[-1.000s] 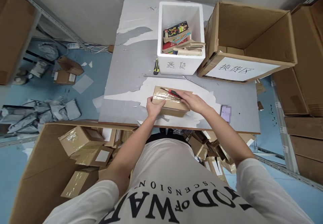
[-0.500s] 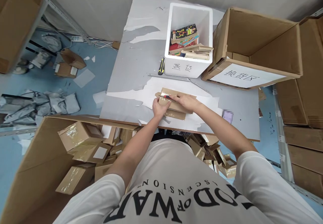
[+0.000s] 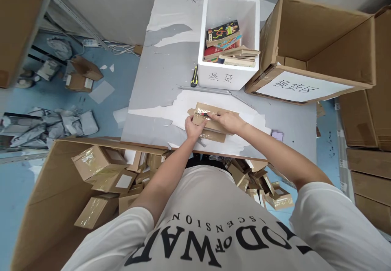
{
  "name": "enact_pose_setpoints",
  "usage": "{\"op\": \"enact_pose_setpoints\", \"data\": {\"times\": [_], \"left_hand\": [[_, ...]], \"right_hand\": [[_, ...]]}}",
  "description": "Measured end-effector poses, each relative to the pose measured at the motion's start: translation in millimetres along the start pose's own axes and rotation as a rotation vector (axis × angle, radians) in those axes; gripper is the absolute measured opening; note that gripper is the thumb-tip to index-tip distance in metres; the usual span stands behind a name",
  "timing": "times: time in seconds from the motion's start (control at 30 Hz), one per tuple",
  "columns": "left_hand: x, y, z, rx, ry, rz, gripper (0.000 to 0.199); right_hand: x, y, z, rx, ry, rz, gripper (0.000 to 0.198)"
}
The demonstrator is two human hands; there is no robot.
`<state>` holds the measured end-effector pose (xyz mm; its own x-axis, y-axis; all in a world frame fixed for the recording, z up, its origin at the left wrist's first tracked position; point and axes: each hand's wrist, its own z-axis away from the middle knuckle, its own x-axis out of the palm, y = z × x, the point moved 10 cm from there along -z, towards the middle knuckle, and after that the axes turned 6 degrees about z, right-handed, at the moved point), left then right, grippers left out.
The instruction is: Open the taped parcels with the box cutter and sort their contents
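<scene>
A small taped cardboard box [image 3: 200, 119] lies on white paper near the table's front edge, with a flap sticking out toward me. My left hand [image 3: 194, 128] grips its left end, fingers closed on the cardboard. In my right hand [image 3: 228, 121] is a utility knife [image 3: 205, 114], its red and black end showing past the fingertips over the shiny tape. The blade's contact with the tape is too small to make out. My right palm rests over the box's right part and hides it.
A white foam box [image 3: 227, 77] of books and a large open carton [image 3: 265, 55] stand behind. A yellow-black cutter [image 3: 194, 76] lies beside the foam box. Left of me, a big carton [image 3: 36, 197] holds several taped boxes. More boxes [image 3: 279, 197] lie below the table.
My right hand and the knife have shifted slightly right along the box's tape. The left hand keeps its grip. The whole view has shifted a little.
</scene>
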<state>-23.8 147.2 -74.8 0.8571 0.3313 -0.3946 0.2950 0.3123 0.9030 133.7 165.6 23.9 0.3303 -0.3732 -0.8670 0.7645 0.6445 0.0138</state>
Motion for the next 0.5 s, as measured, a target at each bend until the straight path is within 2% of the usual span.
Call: {"op": "enact_pose_setpoints", "data": {"times": [0.17, 0.37, 0.5], "left_hand": [[0, -2, -1, -0.012, 0.008, 0.035, 0.058], [0, -4, 0, -0.028, 0.031, 0.009, 0.057], [2, -4, 0, -0.023, 0.012, 0.006, 0.054]], "right_hand": [[14, 19, 24, 0.061, -0.105, 0.051, 0.062], [48, 77, 106, 0.194, -0.200, 0.052, 0.070], [63, 91, 138, 0.238, -0.202, 0.027, 0.081]]}}
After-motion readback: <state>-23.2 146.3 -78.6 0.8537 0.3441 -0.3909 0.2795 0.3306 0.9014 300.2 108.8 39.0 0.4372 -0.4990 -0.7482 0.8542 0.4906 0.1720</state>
